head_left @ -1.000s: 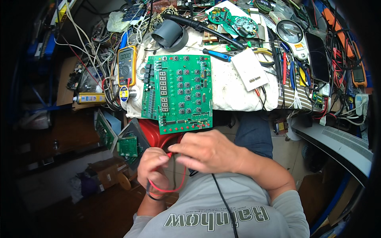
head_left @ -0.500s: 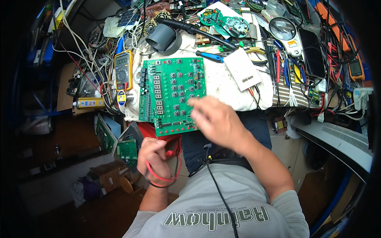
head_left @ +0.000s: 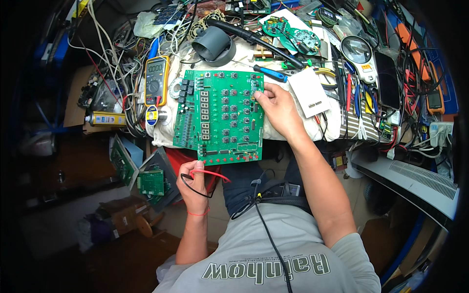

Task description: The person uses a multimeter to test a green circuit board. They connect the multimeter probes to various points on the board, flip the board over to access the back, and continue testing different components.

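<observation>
The off-white cloth (head_left: 305, 129) spreads across the middle of my cluttered bench. Over its near edge I have the green circuit board (head_left: 238, 125), face up, its near end reaching past the cloth toward my lap. A narrower board (head_left: 184, 129) shows from beneath its left side; I can't tell whether the two are joined.

My right hand (head_left: 283, 112) pinches the right edge toward the far end, thumb flat on the face, the other fingers bent around the edge and partly hidden. My left hand (head_left: 193, 180) pinches the near left corner, thumb on top and fingers curled together below.

To the left of the boards lies the yellow multimeter (head_left: 156, 84); to the right, beyond my right hand, a white plate (head_left: 309, 93). Far of the board sits a grey plastic cylinder (head_left: 210, 45), with a blue-handled screwdriver (head_left: 271, 73) to its right. Across my left hand loop a red lead (head_left: 215, 173) and a black lead (head_left: 195, 192).

Smaller still, the board carries a column of seven-segment digits (head_left: 205, 115) on its left, black push buttons (head_left: 225, 116) right of those, and red LEDs (head_left: 232, 159) along the near edge.
</observation>
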`<state>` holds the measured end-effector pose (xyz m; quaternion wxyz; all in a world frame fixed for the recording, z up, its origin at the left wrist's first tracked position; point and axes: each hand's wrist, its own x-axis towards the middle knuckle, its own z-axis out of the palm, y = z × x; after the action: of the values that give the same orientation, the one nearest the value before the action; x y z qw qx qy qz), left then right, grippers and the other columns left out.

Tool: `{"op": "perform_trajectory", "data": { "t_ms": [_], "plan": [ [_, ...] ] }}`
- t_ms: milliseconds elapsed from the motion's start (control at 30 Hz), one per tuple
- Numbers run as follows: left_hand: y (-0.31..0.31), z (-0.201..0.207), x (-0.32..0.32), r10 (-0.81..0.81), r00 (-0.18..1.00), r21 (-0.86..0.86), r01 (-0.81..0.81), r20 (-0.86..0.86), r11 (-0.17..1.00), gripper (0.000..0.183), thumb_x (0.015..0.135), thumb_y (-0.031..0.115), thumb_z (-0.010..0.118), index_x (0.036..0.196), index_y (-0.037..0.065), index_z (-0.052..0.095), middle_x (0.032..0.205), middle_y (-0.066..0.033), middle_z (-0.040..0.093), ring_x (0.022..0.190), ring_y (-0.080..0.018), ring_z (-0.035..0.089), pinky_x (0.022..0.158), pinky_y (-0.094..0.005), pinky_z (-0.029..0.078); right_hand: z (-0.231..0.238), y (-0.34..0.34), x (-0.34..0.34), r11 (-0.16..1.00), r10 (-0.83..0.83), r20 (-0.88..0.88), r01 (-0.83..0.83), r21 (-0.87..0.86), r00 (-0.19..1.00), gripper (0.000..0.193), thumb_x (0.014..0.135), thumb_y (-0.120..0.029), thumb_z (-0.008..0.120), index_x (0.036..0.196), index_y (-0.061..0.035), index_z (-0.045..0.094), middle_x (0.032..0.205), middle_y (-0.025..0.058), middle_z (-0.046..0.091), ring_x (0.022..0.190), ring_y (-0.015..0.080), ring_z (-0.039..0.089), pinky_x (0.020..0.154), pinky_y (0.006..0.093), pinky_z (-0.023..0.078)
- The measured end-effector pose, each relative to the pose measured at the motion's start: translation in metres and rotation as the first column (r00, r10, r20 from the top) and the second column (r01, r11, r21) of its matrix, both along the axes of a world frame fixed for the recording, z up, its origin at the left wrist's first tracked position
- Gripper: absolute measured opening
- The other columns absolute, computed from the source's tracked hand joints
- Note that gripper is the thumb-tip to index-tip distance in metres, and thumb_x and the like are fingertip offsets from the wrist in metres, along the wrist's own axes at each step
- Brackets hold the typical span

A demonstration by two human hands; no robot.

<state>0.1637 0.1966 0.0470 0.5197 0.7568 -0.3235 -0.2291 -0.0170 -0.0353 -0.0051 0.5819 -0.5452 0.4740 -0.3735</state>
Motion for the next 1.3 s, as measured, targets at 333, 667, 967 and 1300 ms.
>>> {"op": "perform_trajectory", "data": {
  "t_ms": [333, 667, 967, 1300],
  "plan": [
    [0.006, -0.022, 0.0, 0.008, 0.981, 0.011, -0.006, -0.196, 1.0, 0.015, 0.109, 0.014, 0.07, 0.109, -0.001, 0.067, 0.097, -0.0011, 0.067, 0.087, -0.0053, 0.053, 0.08, -0.0239, 0.045, 0.004, -0.008, -0.004, 0.985, -0.007, 0.113, -0.013, 0.175, 0.994, 0.036, 0.1, -0.021, 0.082, 0.117, 0.0091, 0.071, 0.101, 0.012, 0.08, 0.091, 0.0129, 0.074, 0.084, 0.0277, 0.059],
    [0.007, -0.022, -0.001, 0.011, 0.984, -0.012, -0.013, -0.177, 1.0, 0.015, 0.109, 0.013, 0.07, 0.109, -0.002, 0.067, 0.098, -0.0022, 0.067, 0.09, -0.0061, 0.055, 0.083, -0.0239, 0.047, 0.011, -0.005, -0.001, 0.988, -0.042, 0.03, 0.037, 0.147, 0.999, 0.036, 0.1, -0.024, 0.083, 0.114, 0.007, 0.071, 0.096, 0.0083, 0.076, 0.086, 0.0119, 0.069, 0.081, 0.0274, 0.057],
    [0.008, -0.024, 0.001, 0.0, 0.985, -0.015, -0.003, -0.171, 1.0, 0.014, 0.109, 0.011, 0.069, 0.109, -0.002, 0.067, 0.1, -0.003, 0.067, 0.092, -0.0069, 0.056, 0.086, -0.0243, 0.047, 0.011, -0.004, -0.002, 0.99, -0.038, 0.018, 0.035, 0.136, 0.999, 0.036, 0.1, -0.024, 0.083, 0.114, 0.0071, 0.07, 0.096, 0.0087, 0.076, 0.086, 0.0124, 0.07, 0.081, 0.0279, 0.058],
    [0.008, -0.024, 0.001, -0.001, 0.985, -0.019, -0.002, -0.17, 1.0, 0.013, 0.109, 0.01, 0.069, 0.109, -0.002, 0.067, 0.101, -0.0035, 0.067, 0.093, -0.0075, 0.057, 0.087, -0.0247, 0.048, 0.009, -0.005, -0.001, 0.99, -0.036, 0.015, 0.034, 0.135, 0.999, 0.036, 0.101, -0.024, 0.082, 0.114, 0.007, 0.069, 0.097, 0.0089, 0.076, 0.087, 0.0124, 0.07, 0.082, 0.0282, 0.058]
  ]
}}
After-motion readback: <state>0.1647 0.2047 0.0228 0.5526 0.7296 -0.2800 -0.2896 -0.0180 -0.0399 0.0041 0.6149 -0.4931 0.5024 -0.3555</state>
